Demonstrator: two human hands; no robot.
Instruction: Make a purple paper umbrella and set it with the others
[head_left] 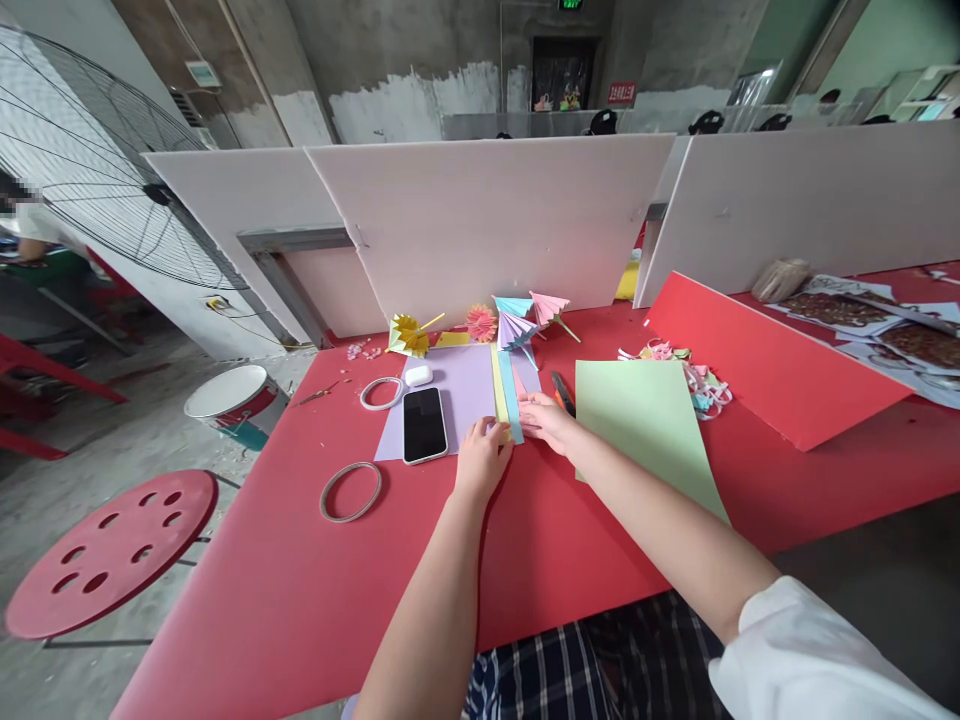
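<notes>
Long paper strips lie side by side on a lilac paper sheet (466,375): a pale yellow strip (499,385) and a light blue strip (509,390). My left hand (484,458) has its fingers bent around the near end of the strips. From the right, my right hand (546,418) rests with outstretched fingers along the blue strip's edge. Beside that hand is a dark cutter with orange parts (562,394). A smartphone (424,425) and a white earbud case (418,376) lie to the left on the lilac sheet.
A green paper sheet (637,410) lies right of my hands. Paper umbrellas (516,320) and paper flowers (481,323) stand at the back. Tape rolls (351,518) and scissors (316,394) are on the left. Paper scraps (705,390) lie near a raised red board (765,360).
</notes>
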